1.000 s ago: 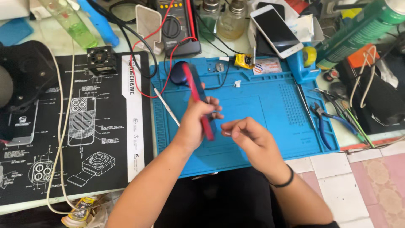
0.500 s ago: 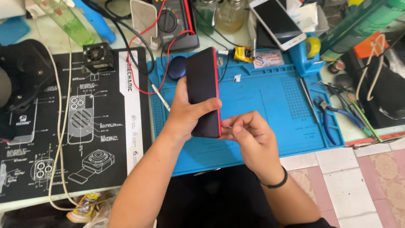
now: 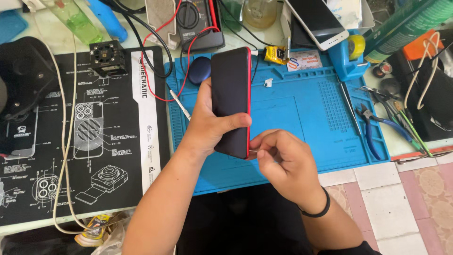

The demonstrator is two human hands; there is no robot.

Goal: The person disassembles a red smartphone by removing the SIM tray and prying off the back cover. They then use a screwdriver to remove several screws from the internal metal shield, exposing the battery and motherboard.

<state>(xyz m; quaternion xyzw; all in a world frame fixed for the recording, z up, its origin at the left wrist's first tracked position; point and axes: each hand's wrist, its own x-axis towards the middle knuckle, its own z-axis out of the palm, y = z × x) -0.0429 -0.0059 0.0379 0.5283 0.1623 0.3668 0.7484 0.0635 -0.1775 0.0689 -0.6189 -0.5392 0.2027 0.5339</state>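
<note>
The left hand [image 3: 210,125] gripped the red phone [image 3: 231,101] upright; the right hand [image 3: 283,158], pinched closed, touched its lower right edge.

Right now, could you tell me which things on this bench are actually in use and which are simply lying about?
In use:
- red-edged phone, gripped by the left hand
- right hand, fingertips at the phone's lower right edge

Lying about:
- blue work mat
- blue-handled pliers
- multimeter with red leads
- white phone
- black diagram mat
</note>
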